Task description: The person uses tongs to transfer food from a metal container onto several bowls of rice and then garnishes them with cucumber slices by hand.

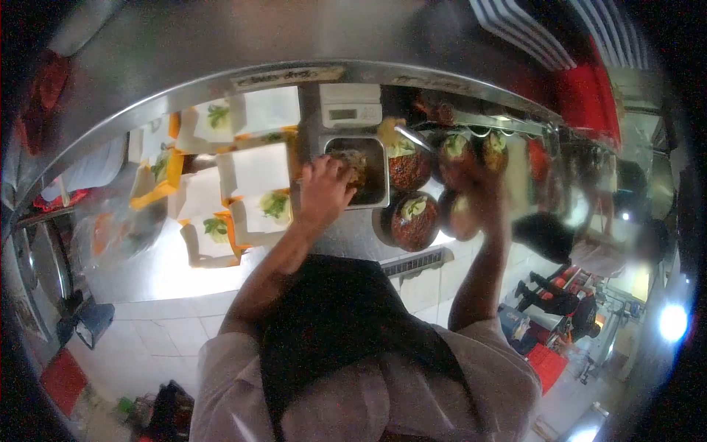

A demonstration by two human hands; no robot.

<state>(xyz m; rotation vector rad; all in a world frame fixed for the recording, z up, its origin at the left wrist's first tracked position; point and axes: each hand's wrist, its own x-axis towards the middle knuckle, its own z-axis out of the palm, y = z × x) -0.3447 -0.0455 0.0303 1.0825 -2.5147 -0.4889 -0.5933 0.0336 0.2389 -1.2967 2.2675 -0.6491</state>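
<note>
My left hand point(324, 193) reaches over the left rim of a metal pan point(386, 171), fingers spread above brownish food point(356, 166) inside it. What its fingertips touch is partly hidden. My right hand point(477, 186), dark and smeared by motion, is over the bowls at the right, close to one bowl point(462, 219); its fingers cannot be made out. Nearby, a bowl of dark red food point(414, 230) carries a pale round topping with green leaf. Behind it, another red-brown bowl point(409, 171) has a metal utensil point(414, 137) slanting over it.
Open white-and-yellow boxes point(256, 171) with green garnish stand on the steel counter point(147, 274) at left. A digital scale point(350, 107) sits behind the pan. A steel shelf edge point(294, 74) crosses overhead. At right are a black item point(543, 236) and a cluttered room.
</note>
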